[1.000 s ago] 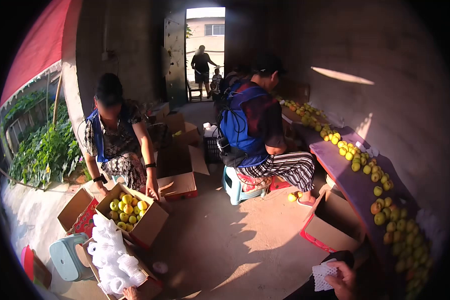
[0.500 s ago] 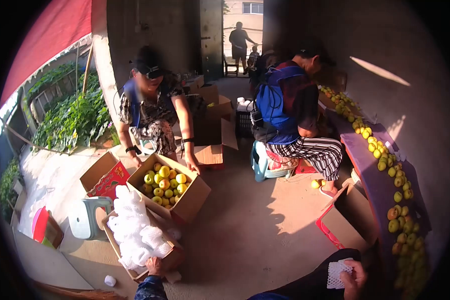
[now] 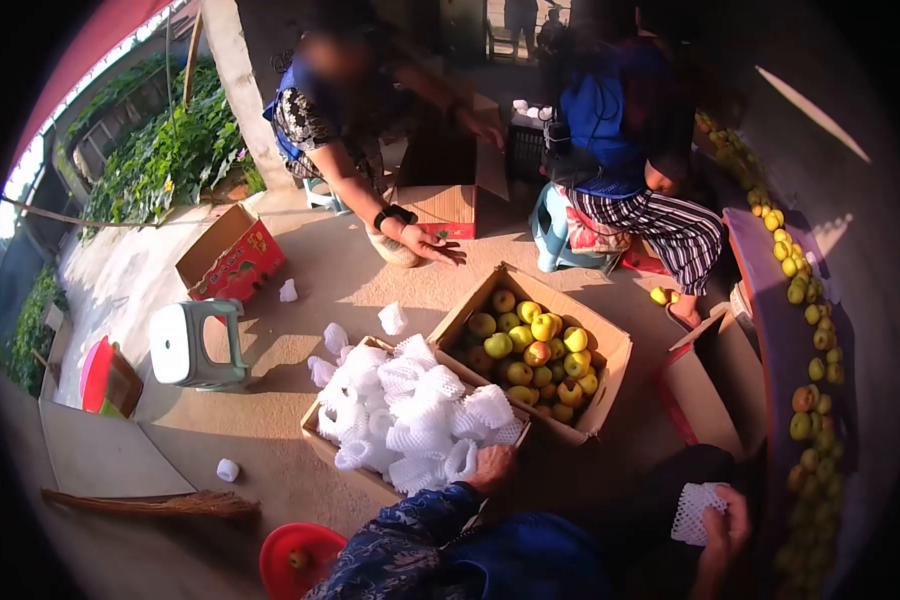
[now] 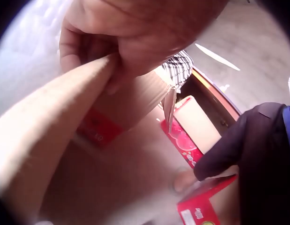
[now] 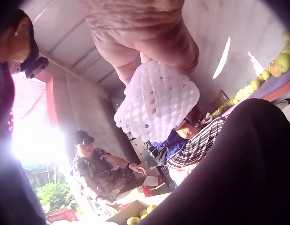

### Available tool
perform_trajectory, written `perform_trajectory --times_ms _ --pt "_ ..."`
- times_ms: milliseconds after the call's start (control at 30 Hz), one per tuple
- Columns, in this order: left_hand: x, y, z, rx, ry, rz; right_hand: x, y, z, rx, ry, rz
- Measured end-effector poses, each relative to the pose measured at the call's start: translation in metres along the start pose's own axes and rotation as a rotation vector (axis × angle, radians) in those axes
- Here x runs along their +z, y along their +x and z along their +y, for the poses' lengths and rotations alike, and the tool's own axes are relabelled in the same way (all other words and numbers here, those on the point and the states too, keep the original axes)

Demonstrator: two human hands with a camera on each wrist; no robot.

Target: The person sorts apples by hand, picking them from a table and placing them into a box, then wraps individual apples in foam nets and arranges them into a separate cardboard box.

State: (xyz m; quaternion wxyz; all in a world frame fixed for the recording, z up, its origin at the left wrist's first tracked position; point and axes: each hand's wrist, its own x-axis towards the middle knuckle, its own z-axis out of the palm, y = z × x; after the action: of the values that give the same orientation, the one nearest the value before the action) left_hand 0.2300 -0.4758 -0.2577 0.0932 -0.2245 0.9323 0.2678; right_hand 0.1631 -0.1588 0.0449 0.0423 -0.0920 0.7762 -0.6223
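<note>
My left hand (image 3: 492, 468) grips the edge of a cardboard box (image 4: 56, 108) heaped with white foam fruit nets (image 3: 410, 400). In the left wrist view its thumb and fingers pinch the top of the wall. A single foam net (image 5: 156, 101) is held by my right hand (image 3: 727, 535), above my dark-trousered knee; no fruit shows inside it. Against the far right side of the net box stands an open box (image 3: 615, 365) of yellow-green apples (image 3: 540, 345).
Opposite, a person (image 3: 335, 130) reaches out with both arms. Another sits on a stool (image 3: 560, 245) by a purple-covered table (image 3: 745, 235) lined with apples. An open box (image 3: 710, 380) stands beside that table. A pale stool (image 3: 195, 345), red basin (image 3: 295, 555) and broom (image 3: 160, 503) are left.
The apple box has moved right, away from the person opposite, whose hands have left it. The net box has shifted with my left hand on its edge. My view has tilted down.
</note>
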Motion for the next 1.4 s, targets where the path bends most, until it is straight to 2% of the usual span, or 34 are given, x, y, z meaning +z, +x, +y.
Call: perform_trajectory --times_ms 133,200,267,300,333,367,433,467,500,567,667,700,733,767,833,933,1067,1133,1333,1400 --pt "0.029 0.019 0.041 0.069 -0.045 -0.026 0.001 0.000 0.004 0.011 0.012 -0.027" --pt "0.034 0.030 0.039 0.079 -0.066 -0.009 -0.001 0.001 0.009 0.003 0.022 -0.018" --pt "0.028 0.026 0.035 0.122 -0.036 -0.069 0.000 0.003 0.012 0.010 0.040 -0.007" --pt "0.021 0.023 0.039 0.149 -0.021 -0.101 0.000 0.003 0.012 0.025 0.048 -0.002" --pt "0.013 0.018 0.042 0.072 -0.075 -0.161 0.001 0.001 0.011 0.046 0.054 -0.002" --pt "0.004 0.007 0.044 0.177 -0.049 -0.158 0.001 0.001 0.011 0.036 0.035 -0.006" --pt "-0.053 -0.023 0.060 0.421 0.005 -0.152 0.003 0.001 0.012 -0.004 0.007 0.000" --pt "-0.067 -0.026 0.070 0.474 0.033 -0.186 0.002 0.003 0.025 -0.079 0.025 0.010" --pt "-0.103 -0.038 0.091 0.484 -0.043 -0.184 0.005 0.005 0.018 -0.049 -0.026 0.004" --pt "-0.106 -0.023 0.100 0.786 0.039 0.388 0.012 0.000 -0.001 0.027 -0.125 -0.010" --pt "-0.122 0.020 0.112 0.964 0.220 0.425 0.012 -0.003 -0.006 0.019 -0.131 -0.018" --pt "-0.105 0.043 0.094 0.951 0.326 0.418 0.009 -0.005 -0.014 0.020 -0.142 -0.017" --pt "-0.105 0.052 0.078 0.868 0.322 0.397 0.004 -0.007 -0.020 -0.021 -0.230 -0.010" --pt "-0.112 0.056 0.061 0.784 0.321 0.374 -0.001 -0.005 -0.015 -0.026 -0.183 0.013" --pt "-0.124 0.055 0.023 0.520 0.490 0.396 -0.011 -0.007 0.000 -0.021 -0.085 0.053" --pt "-0.129 0.034 -0.048 0.343 0.486 0.408 -0.008 -0.007 -0.007 0.011 -0.061 0.056" --pt "-0.129 -0.006 -0.102 0.113 0.521 0.295 0.001 -0.003 -0.019 0.078 -0.002 0.014" --pt "-0.122 -0.013 -0.113 0.003 0.375 0.194 0.006 0.003 -0.028 0.031 -0.022 -0.011" --pt "-0.084 -0.003 -0.106 0.040 0.169 0.064 0.017 0.005 -0.040 0.014 -0.110 -0.029" --pt "-0.053 0.007 -0.105 0.083 0.159 0.006 0.021 0.004 -0.043 0.003 -0.144 -0.043"
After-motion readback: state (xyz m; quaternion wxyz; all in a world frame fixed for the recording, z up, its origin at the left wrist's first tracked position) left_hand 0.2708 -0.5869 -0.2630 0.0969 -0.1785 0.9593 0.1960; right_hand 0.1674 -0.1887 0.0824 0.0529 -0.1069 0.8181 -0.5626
